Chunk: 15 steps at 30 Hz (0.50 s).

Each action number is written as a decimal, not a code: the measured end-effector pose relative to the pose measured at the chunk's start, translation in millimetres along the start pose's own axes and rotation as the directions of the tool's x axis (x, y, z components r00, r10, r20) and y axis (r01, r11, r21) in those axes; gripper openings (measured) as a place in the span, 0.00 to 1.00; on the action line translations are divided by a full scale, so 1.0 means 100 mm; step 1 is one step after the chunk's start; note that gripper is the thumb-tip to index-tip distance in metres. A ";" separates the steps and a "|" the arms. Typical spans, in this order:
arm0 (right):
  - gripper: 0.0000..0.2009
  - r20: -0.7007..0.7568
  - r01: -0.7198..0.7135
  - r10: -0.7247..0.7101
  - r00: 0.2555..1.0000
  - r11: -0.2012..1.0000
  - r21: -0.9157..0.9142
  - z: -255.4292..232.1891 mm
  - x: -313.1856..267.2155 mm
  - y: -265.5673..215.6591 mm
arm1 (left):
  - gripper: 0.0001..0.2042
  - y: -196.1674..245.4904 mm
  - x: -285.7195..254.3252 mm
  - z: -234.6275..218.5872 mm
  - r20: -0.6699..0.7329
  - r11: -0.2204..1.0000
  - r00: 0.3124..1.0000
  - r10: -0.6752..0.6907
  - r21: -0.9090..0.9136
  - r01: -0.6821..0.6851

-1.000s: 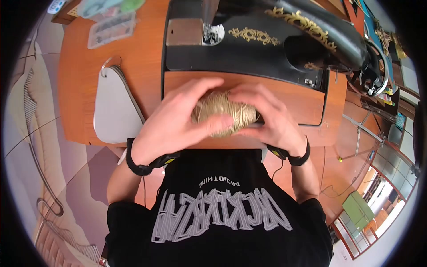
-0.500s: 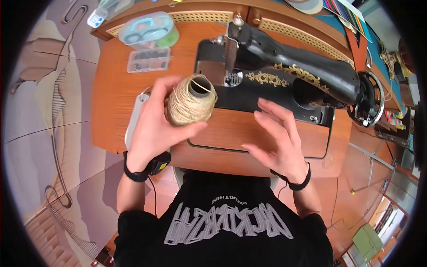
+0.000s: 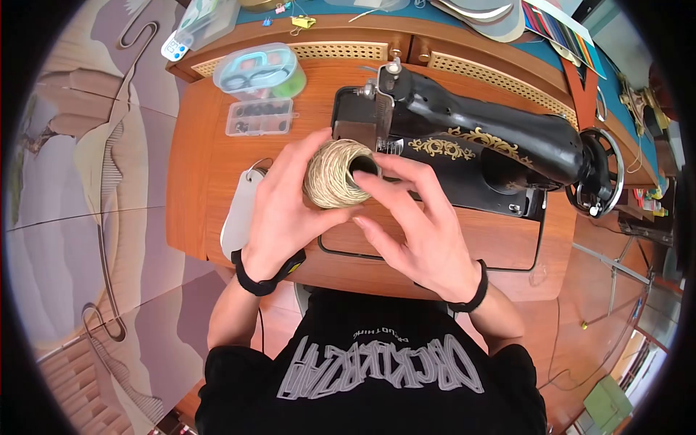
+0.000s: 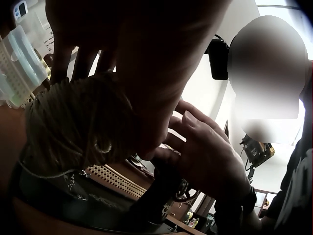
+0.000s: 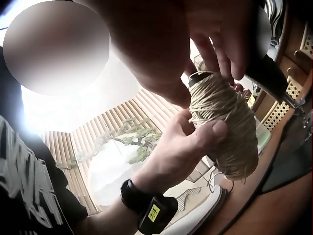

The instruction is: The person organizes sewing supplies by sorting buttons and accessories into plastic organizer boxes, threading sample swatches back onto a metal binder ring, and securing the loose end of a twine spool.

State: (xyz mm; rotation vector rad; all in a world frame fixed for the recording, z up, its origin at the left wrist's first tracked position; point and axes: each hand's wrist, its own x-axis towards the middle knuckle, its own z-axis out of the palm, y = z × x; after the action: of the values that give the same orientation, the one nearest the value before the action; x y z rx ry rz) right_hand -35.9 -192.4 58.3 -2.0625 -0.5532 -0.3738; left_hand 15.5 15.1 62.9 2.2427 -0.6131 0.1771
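Observation:
A cone of beige twine [image 3: 332, 174] is held up over the front edge of the sewing table, its dark hollow core turned toward the right. My left hand [image 3: 281, 206] grips it from the left, the thumb along its near side; the right wrist view shows that thumb pressed on the wound twine [image 5: 230, 132]. My right hand [image 3: 424, 235] is at the core end, with fingers loosely bent and the fingertips right at the core's rim. Its thumb tip lies close to the left thumb. The left wrist view is dark, and the twine [image 4: 73, 125] shows only dimly there.
A black sewing machine [image 3: 493, 119] with gold decoration stands just beyond the hands. A lidded clear box [image 3: 261, 71] and a small compartment case [image 3: 259, 116] are at the back left. White card templates on a ring [image 3: 241, 210] lie by the left forearm.
The right hand, apart from the cone half a second ago, has come in to its core end. The left hand has tipped the cone's opening toward the right. Earlier, both hands were around it.

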 end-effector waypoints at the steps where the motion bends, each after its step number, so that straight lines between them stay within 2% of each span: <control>1: 0.27 -0.030 -0.021 0.021 0.999 1.000 0.023 0.05 -0.02 -0.01 | 0.44 0.00 -0.01 0.01 -0.029 1.000 0.999 0.020 0.023 -0.019; 5: 0.25 -0.080 -0.071 0.073 0.994 0.997 0.030 0.17 -0.08 -0.05 | 0.40 -0.03 -0.02 0.08 -0.097 0.995 0.992 0.086 0.064 -0.080; 7: 0.19 -0.176 -0.068 0.074 0.981 0.997 0.043 0.18 -0.06 -0.06 | 0.40 -0.04 -0.04 0.09 -0.093 0.993 0.992 0.079 0.097 -0.070; 11: 0.14 -0.235 -0.105 0.107 0.966 0.994 0.021 0.15 0.01 -0.02 | 0.39 0.00 -0.02 0.11 -0.108 0.987 0.992 0.066 0.155 -0.048; 15: 0.07 -0.306 -0.179 0.207 0.929 0.977 0.116 0.19 0.07 0.03 | 0.38 0.03 0.01 0.09 -0.106 0.973 0.990 0.089 0.223 -0.064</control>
State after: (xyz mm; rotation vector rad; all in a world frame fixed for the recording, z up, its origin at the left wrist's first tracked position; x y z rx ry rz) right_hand -27.8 -176.2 49.3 -1.9029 -0.1669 -0.5414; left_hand 14.2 6.2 58.9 2.4009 -0.6440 0.4290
